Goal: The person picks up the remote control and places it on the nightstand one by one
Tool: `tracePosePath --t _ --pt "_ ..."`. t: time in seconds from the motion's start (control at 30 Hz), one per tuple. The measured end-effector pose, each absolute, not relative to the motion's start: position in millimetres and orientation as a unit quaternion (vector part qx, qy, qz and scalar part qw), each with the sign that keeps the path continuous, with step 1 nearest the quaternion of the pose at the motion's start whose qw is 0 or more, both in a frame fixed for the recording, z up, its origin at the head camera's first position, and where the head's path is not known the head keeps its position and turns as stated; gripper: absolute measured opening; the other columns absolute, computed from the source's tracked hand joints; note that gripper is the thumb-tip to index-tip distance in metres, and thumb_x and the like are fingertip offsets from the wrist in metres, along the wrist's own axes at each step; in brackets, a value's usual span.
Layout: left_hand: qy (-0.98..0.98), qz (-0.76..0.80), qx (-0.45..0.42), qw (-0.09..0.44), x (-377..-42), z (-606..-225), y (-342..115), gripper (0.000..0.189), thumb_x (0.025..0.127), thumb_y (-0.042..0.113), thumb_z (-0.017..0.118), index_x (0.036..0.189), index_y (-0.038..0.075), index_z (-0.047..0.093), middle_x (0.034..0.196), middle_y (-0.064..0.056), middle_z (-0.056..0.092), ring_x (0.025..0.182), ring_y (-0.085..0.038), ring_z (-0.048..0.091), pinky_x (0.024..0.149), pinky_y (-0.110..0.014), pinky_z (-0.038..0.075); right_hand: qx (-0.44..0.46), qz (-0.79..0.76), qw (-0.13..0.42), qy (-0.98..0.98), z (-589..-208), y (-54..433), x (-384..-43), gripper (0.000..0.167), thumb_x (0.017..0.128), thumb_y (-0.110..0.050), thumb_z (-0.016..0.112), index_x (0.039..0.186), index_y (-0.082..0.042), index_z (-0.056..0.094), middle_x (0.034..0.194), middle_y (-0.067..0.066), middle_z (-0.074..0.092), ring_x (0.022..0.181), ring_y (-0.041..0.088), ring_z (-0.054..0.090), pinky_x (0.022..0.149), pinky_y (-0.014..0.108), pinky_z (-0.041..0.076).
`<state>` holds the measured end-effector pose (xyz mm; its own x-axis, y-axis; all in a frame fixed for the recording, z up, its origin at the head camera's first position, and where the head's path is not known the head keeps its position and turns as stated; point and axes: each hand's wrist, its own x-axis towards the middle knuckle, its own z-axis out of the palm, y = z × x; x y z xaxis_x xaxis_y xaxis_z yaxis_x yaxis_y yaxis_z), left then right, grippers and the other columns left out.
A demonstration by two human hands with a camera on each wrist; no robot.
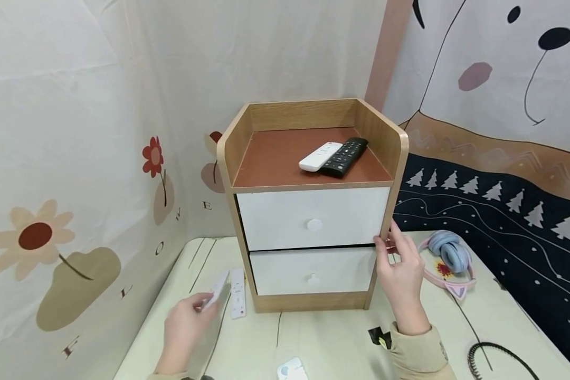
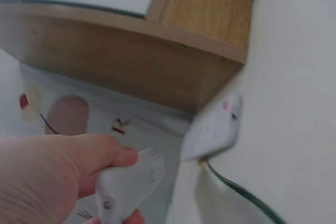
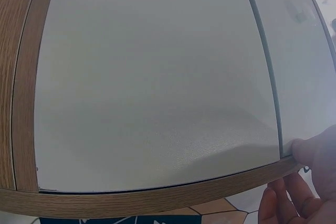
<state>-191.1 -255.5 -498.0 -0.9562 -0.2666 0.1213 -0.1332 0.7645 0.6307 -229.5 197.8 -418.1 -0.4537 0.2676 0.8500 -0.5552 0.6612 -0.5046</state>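
Observation:
My left hand [image 1: 187, 322] pinches a white remote control [image 1: 217, 289] between thumb and fingers, left of a small wooden cabinet [image 1: 312, 302] with two white drawers. Another white remote [image 1: 238, 295] lies on the table by the cabinet's lower left corner; in the left wrist view this lying remote [image 2: 212, 132] is blurred. My right hand [image 1: 402, 272] grips the cabinet's right side edge, thumb on the front and fingers behind, as the right wrist view also shows. Both drawers, the upper [image 1: 285, 216] and the lower [image 1: 280, 274], are closed. On the cabinet top a white remote [image 1: 318, 157] and a black remote [image 1: 345, 157] lie side by side.
Right of the cabinet rests a pink and blue headset [image 1: 451, 256]. A black coiled cord [image 1: 475, 351] lies at the front right. Near the front edge is a small white object [image 1: 292, 369], and a black scrap [image 1: 377, 336] lies by the right sleeve. Printed cloth hangs behind.

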Motion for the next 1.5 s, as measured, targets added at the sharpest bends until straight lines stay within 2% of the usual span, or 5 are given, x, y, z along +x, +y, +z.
tracePosePath --t 0.4,0.57,1.07,1.27,1.5 --pt "-0.854 -0.327 0.026 0.404 -180 -428 -232 0.021 0.081 0.015 0.095 0.1 0.011 0.088 0.088 -0.01 0.081 0.072 0.004 0.065 0.059 -0.011 0.05 0.098 0.403 0.513 -0.752 -418 196 -229 0.058 0.094 0.005 0.08 0.15 -0.002 0.067 0.098 0.024 0.074 0.086 0.03 0.066 0.085 -0.002 0.047" --pt "-0.791 -0.37 -0.051 0.485 -181 -396 -223 0.022 0.079 0.005 0.094 0.099 0.003 0.086 0.093 -0.015 0.081 0.081 0.021 0.059 0.074 0.0 0.052 0.097 0.401 0.516 -0.75 -416 198 -229 0.058 0.094 0.006 0.08 0.15 -0.002 0.066 0.1 0.024 0.075 0.086 0.027 0.065 0.086 -0.002 0.046" --pt "-0.615 -0.459 -0.169 0.618 -184 -329 -177 0.025 0.072 -0.008 0.09 0.096 -0.011 0.083 0.098 -0.034 0.075 0.094 -0.001 0.073 0.084 -0.01 0.059 0.1 0.406 0.516 -0.748 -416 196 -227 0.059 0.093 0.007 0.08 0.15 -0.002 0.066 0.1 0.025 0.075 0.086 0.032 0.066 0.086 -0.002 0.046" --pt "-0.625 -0.387 -0.226 0.64 -194 -304 -158 0.025 0.076 0.007 0.093 0.098 0.0 0.087 0.097 -0.025 0.079 0.089 -0.032 0.075 0.081 -0.011 0.055 0.097 0.406 0.513 -0.75 -416 196 -227 0.059 0.094 0.006 0.08 0.15 -0.002 0.066 0.099 0.025 0.074 0.086 0.032 0.066 0.087 -0.003 0.046" --pt "-0.682 -0.281 -0.258 0.624 -207 -281 -137 0.02 0.084 0.014 0.092 0.102 0.006 0.087 0.102 -0.02 0.081 0.088 -0.041 0.072 0.068 -0.048 0.058 0.095 0.408 0.511 -0.75 -416 196 -227 0.058 0.094 0.006 0.08 0.15 -0.002 0.066 0.099 0.025 0.074 0.087 0.033 0.066 0.086 -0.003 0.045"
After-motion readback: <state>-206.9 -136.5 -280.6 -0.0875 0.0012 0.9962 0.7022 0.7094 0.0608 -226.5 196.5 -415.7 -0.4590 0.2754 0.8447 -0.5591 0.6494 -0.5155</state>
